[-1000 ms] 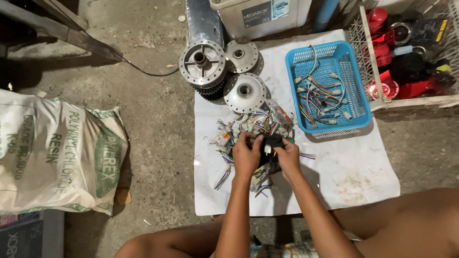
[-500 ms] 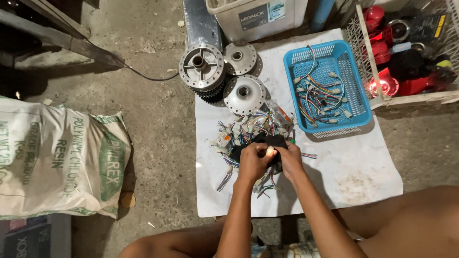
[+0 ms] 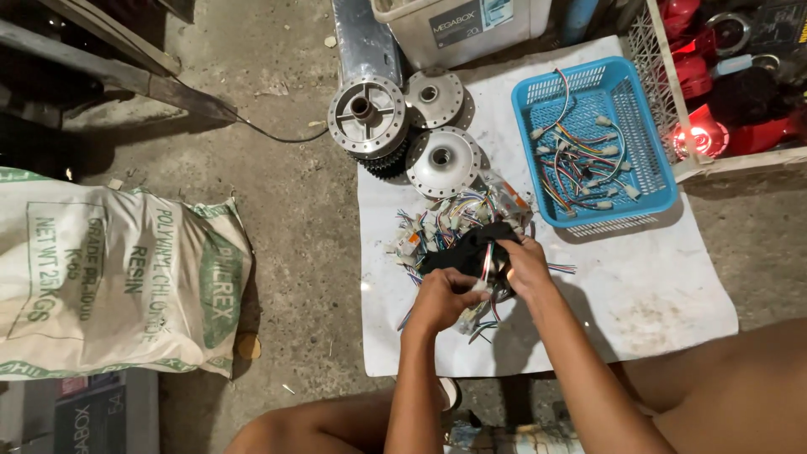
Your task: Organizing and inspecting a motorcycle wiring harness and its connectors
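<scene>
My left hand (image 3: 439, 298) and my right hand (image 3: 526, 267) meet over a tangle of coloured wires with white connectors (image 3: 445, 225) lying on a white sheet (image 3: 647, 294). Both hands grip a black bundle of wiring (image 3: 465, 250) from that pile, the left from below, the right from the side. Thin coloured wires trail out under my hands. Which single wire each finger pinches is hidden by the hands.
A blue plastic basket (image 3: 647, 189) with several wire connectors sits at the right on the sheet. Three round metal hub parts (image 3: 367, 113) lie at the top. A white printed sack (image 3: 109, 273) lies on the concrete at left. A white crate with red parts (image 3: 714, 126) stands far right.
The view has shifted slightly. My hands stayed on the wire bundle, working it lower and a little to the right over the pile.
</scene>
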